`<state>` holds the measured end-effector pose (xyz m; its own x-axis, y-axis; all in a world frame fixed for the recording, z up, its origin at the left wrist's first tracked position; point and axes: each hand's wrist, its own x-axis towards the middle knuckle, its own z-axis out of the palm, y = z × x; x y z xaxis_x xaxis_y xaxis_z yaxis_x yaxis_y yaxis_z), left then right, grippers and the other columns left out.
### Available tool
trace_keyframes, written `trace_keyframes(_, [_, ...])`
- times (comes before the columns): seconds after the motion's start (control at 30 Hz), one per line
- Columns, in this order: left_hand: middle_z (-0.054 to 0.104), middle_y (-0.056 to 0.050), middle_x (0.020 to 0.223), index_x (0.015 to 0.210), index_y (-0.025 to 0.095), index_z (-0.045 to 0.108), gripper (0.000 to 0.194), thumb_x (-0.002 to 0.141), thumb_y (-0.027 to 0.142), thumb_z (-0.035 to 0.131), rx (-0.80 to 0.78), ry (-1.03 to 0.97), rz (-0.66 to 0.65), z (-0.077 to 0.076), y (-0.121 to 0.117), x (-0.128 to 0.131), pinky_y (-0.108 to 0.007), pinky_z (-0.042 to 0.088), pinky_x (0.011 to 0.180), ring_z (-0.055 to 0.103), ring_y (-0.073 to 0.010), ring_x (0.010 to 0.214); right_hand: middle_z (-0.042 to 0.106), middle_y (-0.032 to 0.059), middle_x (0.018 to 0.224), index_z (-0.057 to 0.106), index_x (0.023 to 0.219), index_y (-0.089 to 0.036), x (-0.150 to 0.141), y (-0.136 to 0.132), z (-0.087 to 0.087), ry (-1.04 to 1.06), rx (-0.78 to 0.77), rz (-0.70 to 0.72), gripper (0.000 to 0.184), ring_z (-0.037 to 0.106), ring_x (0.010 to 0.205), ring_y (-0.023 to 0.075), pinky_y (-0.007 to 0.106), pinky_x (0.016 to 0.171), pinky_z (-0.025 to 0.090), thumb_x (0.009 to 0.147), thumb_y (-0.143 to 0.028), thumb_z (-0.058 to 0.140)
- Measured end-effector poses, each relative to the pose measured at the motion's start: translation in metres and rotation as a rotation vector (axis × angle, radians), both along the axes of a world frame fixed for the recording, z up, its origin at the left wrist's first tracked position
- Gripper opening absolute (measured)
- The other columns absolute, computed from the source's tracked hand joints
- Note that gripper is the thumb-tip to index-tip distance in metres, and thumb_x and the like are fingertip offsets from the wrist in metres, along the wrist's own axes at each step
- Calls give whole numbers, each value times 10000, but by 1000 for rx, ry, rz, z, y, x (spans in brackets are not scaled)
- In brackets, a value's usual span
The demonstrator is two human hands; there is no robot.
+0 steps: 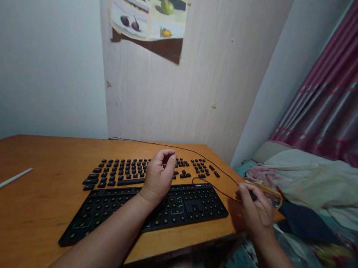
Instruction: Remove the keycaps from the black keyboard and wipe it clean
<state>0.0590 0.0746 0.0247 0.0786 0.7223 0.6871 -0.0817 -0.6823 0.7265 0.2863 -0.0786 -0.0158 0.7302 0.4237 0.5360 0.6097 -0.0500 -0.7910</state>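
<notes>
A black keyboard base [193,205] with its caps removed lies on the orange wooden table [44,158]. Behind it the loose black keycaps [118,172] are laid out in rows. My left hand [159,175] hovers over the keycaps with its fingers curled in, and I cannot make out whether it holds a cap. My right hand [255,209] is at the table's right edge, its fingers pinched on a small dark object near a clear plastic bag [270,194].
The keyboard's thin black cable [178,147] runs along the back of the table. A long white strip [4,184] lies at the left. A bed with heaped cloths [315,187] and a maroon curtain [339,95] stand on the right. A fruit poster [148,13] hangs on the wall.
</notes>
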Motion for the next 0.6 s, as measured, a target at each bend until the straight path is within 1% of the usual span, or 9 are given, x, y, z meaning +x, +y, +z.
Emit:
trace_keyframes(0.1, [685,-37,890,965,180,638,174,896,322,565,56,42,40,11,-1,-2,-281,493,786,635,-153,827,694,54,761,688,865,-171,-8,-9,0,29,-31,-7,445,635,731,218,285,675,459,823,-591,547])
trace_keyframes(0.2, [682,-33,874,936,176,649,167,899,306,549,107,98,81,23,-6,-6,-276,484,788,625,-151,823,714,65,819,689,868,-176,-14,-16,0,-6,-20,-10,431,650,780,228,292,715,475,827,-580,546])
trace_keyframes(0.27, [684,-35,877,937,174,649,175,901,306,539,115,145,85,29,-14,-11,-283,483,801,625,-156,835,726,76,877,689,901,-181,-17,-18,-4,-56,-3,16,410,660,834,237,302,757,487,835,-561,550])
trace_keyframes(0.33, [687,-39,877,933,176,652,181,901,311,536,107,221,62,32,-27,-16,-288,484,791,627,-164,831,729,86,945,681,972,-186,-21,-16,-11,-98,-13,57,399,669,875,247,322,787,500,836,-542,563])
trace_keyframes(0.4, [686,-40,880,927,189,657,181,907,309,523,116,318,8,29,-45,-20,-296,479,798,624,-172,844,722,94,1013,650,1087,-192,-28,-13,-18,-135,-50,127,425,678,900,253,346,805,515,833,-524,575])
trace_keyframes(0.47, [679,-40,890,919,196,655,190,922,298,495,137,409,-75,23,-65,-25,-286,472,799,616,-166,842,711,93,1075,602,1190,-206,-41,-10,-23,-169,-96,206,459,683,926,253,363,820,527,840,-502,573])
trace_keyframes(0.53, [678,-40,879,933,197,657,197,923,309,496,124,473,-127,14,-82,-29,-272,468,768,612,-166,829,695,84,1144,556,1265,-232,-57,-7,-24,-204,-142,294,469,684,967,249,368,830,539,858,-465,554])
trace_keyframes(0.6, [679,-37,859,948,200,665,211,913,345,515,77,537,-155,6,-94,-36,-260,463,721,607,-164,791,678,76,1197,522,1313,-251,-75,-5,-24,-250,-170,362,469,684,993,245,368,834,548,875,-417,523])
